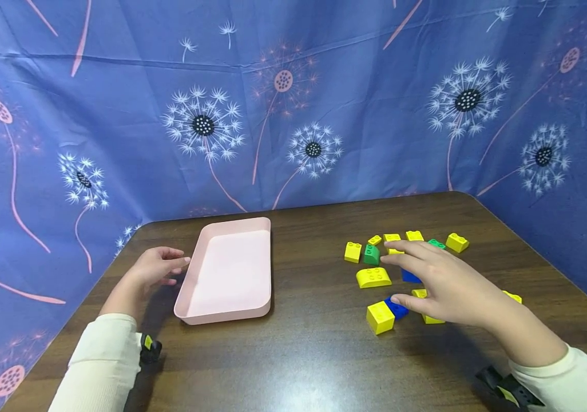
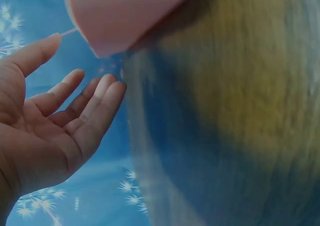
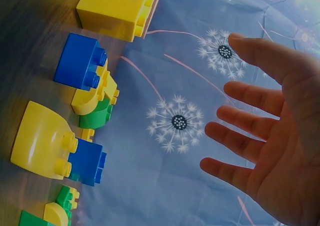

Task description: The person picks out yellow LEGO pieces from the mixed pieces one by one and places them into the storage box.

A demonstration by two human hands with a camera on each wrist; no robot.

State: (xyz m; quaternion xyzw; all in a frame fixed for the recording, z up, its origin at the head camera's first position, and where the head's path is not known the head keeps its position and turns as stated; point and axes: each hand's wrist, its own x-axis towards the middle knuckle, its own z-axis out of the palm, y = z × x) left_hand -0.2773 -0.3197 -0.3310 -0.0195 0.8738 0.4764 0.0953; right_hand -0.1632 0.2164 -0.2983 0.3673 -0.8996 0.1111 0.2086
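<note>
On the left of the table, a shallow pink tray (image 1: 231,269) has nothing in it. My left hand (image 1: 157,268) is beside its left wall, fingers loosely extended and holding nothing; in the left wrist view a gap separates the fingers from the tray (image 2: 120,16). My right hand (image 1: 443,280) hovers with spread fingers over toy building blocks, its palm empty in the right wrist view. Close to its thumb are a yellow block (image 1: 380,318) and a blue block (image 1: 397,309). A curved yellow block (image 1: 373,278) and a green block (image 1: 371,254) lie near the fingertips. The hand partly hides several blocks.
Further blocks lie at the back right, among them a yellow block (image 1: 352,252) and another yellow block (image 1: 457,242). The brown wooden table (image 1: 309,343) meets a blue dandelion-print cloth (image 1: 376,114) behind and at both sides.
</note>
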